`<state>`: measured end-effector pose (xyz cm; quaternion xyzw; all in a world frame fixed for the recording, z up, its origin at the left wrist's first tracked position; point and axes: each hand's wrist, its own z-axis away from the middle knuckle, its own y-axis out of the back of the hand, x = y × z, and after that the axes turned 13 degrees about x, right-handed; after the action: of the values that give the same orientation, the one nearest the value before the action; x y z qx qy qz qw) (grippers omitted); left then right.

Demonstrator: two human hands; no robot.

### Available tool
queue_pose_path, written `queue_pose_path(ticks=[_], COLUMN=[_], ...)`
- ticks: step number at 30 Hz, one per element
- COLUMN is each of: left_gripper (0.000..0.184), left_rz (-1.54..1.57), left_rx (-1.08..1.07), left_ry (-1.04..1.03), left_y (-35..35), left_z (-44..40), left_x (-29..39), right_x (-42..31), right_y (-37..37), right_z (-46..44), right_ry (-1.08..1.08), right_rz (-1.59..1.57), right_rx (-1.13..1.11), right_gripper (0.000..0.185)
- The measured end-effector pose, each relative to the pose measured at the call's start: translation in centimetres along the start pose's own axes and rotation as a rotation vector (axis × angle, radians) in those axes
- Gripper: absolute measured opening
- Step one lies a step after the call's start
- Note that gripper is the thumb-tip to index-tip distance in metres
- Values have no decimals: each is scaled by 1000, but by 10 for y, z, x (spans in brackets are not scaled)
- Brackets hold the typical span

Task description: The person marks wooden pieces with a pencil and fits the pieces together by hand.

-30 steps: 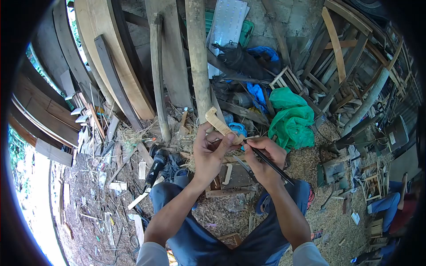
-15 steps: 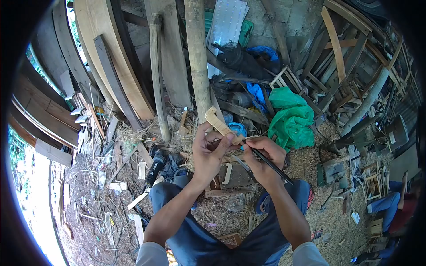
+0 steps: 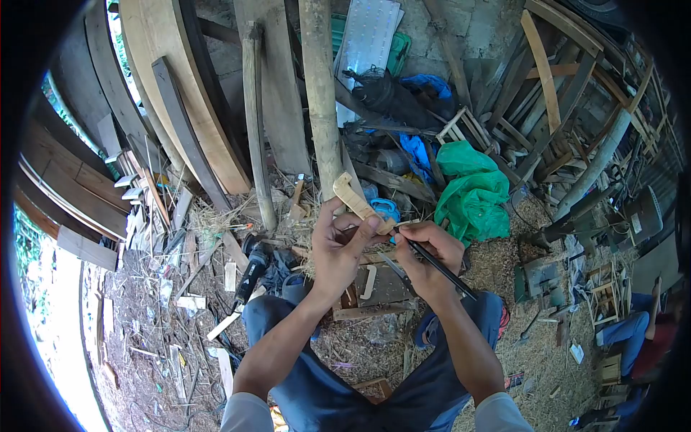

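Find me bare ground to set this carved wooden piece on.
The shavings-covered ground between the green plastic bag and your right knee looks open. So, mostly, does the patch between your thighs, below the wooden plank. It's crowded around the angle grinder and wood offcuts at left.

The scene is viewed by one head-worn camera, aimed forward and steeply down. The lap (image 3: 374,416) is taken in very near, the left hand (image 3: 338,248) and right hand (image 3: 435,261) close beyond it, boards (image 3: 180,79) at far left; the round border is darkened.
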<state>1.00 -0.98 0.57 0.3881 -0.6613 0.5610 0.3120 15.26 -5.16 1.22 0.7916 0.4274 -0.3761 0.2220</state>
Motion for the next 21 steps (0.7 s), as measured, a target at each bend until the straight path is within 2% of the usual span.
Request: queue_pose_path(ticks=[10, 12, 18, 21], left_gripper=[45, 39, 44, 44], left_rz=[-29, -10, 0, -5], left_rx=[0, 22, -13, -3], left_ry=[25, -7, 15, 6], left_y=[-2, -4, -1, -1], left_z=[1, 1, 0, 0], left_x=[4, 3, 3, 1], right_x=[1, 1, 2, -1], right_y=[0, 0, 0, -2], right_z=[0, 0, 0, 0], right_ry=[18, 14, 43, -27], right_rz=[13, 4, -24, -28], right_rx=[4, 18, 16, 41], right_gripper=[12, 13, 13, 13])
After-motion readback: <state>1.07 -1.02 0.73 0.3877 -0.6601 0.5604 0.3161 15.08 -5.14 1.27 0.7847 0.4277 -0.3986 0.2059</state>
